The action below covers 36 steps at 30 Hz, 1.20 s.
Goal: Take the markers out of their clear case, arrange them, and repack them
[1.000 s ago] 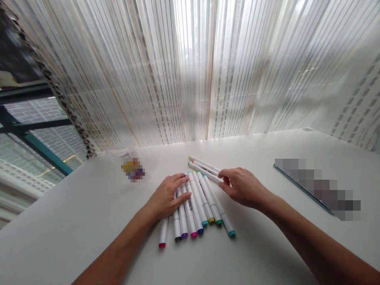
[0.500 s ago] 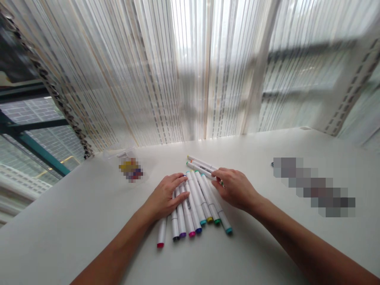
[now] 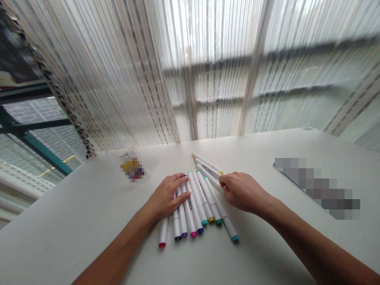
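our left hand [image 3: 166, 196] lies flat and open on the row of markers [image 3: 198, 206], while our right hand [image 3: 241, 190] curls, fingertips pinching one loose marker [image 3: 208, 174].

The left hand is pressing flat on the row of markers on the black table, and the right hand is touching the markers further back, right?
Not quite: the table is white, not black, as the head view shows. The rest holds. The left hand lies flat on the row of markers, and the right hand touches the markers further back.
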Available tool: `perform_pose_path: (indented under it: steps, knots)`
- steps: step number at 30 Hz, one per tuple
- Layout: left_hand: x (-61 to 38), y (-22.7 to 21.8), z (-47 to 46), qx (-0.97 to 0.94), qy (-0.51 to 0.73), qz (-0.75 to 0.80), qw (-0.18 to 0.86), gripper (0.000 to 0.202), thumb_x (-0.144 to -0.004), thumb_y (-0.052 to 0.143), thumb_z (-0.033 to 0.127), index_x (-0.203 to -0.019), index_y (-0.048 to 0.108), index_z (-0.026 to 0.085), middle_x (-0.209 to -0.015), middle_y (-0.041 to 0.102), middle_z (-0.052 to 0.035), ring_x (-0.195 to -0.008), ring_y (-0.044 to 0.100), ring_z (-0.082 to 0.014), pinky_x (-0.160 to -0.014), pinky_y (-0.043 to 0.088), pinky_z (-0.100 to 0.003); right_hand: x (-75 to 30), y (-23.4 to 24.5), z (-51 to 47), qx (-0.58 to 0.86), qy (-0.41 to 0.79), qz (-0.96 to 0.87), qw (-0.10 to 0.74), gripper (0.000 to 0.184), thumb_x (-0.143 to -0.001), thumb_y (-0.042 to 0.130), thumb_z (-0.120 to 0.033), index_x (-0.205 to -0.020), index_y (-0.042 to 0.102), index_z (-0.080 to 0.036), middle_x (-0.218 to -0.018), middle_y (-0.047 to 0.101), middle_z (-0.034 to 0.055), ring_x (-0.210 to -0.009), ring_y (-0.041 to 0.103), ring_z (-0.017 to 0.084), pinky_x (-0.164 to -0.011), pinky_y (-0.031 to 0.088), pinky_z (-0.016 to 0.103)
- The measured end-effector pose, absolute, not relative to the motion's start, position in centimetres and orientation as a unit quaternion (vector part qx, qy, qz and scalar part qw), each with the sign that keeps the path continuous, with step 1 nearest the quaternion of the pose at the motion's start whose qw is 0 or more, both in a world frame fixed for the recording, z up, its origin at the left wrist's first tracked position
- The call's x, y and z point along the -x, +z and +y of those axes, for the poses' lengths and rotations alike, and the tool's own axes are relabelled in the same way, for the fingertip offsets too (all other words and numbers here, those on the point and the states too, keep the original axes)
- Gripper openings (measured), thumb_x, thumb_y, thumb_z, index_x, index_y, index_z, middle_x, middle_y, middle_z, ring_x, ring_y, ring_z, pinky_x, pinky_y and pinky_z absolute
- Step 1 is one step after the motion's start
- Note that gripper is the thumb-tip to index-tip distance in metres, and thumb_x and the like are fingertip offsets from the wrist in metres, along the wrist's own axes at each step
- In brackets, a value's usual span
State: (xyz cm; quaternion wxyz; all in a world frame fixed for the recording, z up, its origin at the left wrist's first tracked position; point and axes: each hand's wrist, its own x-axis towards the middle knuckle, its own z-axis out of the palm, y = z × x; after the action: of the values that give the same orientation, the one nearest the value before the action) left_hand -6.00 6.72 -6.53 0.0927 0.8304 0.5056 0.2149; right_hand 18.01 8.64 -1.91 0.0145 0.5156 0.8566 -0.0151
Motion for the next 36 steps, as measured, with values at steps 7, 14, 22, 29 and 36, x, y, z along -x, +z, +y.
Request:
perform_pose_path:
  steps: [7,14,22,29,36]
  knots:
    - [6.1,-6.6,6.7,-0.824,0.222,0.513,0.094,0.046,-0.085,0.050,0.042,-0.122,0.055,0.014,-0.130,0.052,-0.0144,-0.120,0.047,-0.0273,-0.104,0.038,-0.046,-17.3,-2.5,8.6,-0.516,-0.029,0.856,-0.003,0.022,-0.084,0.048,-0.022,-0.102,0.059,-0.015,-0.092,0.066,0.0116,-0.086,0.062,0.028,-0.068,0.043,0.033]
    - [6.0,-6.5,6.7,-0.826,0.210,0.514,0.095,0.045,-0.086,0.049,0.041,-0.122,0.054,0.015,-0.131,0.051,-0.0144,-0.121,0.047,-0.0272,-0.104,0.037,-0.047,-18.1,-1.2,8.3,-0.507,-0.056,0.859,0.052,0.026,-0.076,0.056,-0.019,-0.101,0.059,-0.014,-0.090,0.066,0.0117,-0.083,0.062,0.028,-0.063,0.042,0.031]
    - [6.1,-6.6,6.7,-0.824,0.213,0.516,0.092,0.045,-0.086,0.050,0.041,-0.123,0.054,0.015,-0.131,0.051,-0.0140,-0.121,0.046,-0.0272,-0.105,0.036,-0.046,-17.4,-0.4,7.3,-0.469,-0.074,0.878,0.068,0.020,-0.079,0.059,-0.028,-0.062,0.062,-0.016,-0.065,0.063,0.0070,-0.065,0.061,0.022,-0.051,0.034,0.027]
    - [6.1,-6.7,6.7,-0.824,0.227,0.511,0.089,0.046,-0.085,0.050,0.042,-0.122,0.055,0.015,-0.129,0.052,-0.0142,-0.119,0.048,-0.0277,-0.104,0.037,-0.047,-16.4,-2.3,7.7,-0.502,-0.003,0.865,-0.013,0.023,-0.086,0.049,-0.026,-0.072,0.064,-0.015,-0.076,0.066,0.0102,-0.075,0.064,0.026,-0.063,0.044,0.032]
    - [6.0,-6.7,6.7,-0.824,0.227,0.512,0.090,0.045,-0.086,0.050,0.042,-0.122,0.055,0.016,-0.130,0.053,-0.0136,-0.119,0.047,-0.0274,-0.104,0.038,-0.047,-17.2,-2.1,8.4,-0.541,-0.001,0.841,-0.013,0.021,-0.087,0.049,-0.028,-0.087,0.065,-0.015,-0.084,0.067,0.0115,-0.082,0.063,0.027,-0.068,0.044,0.033]
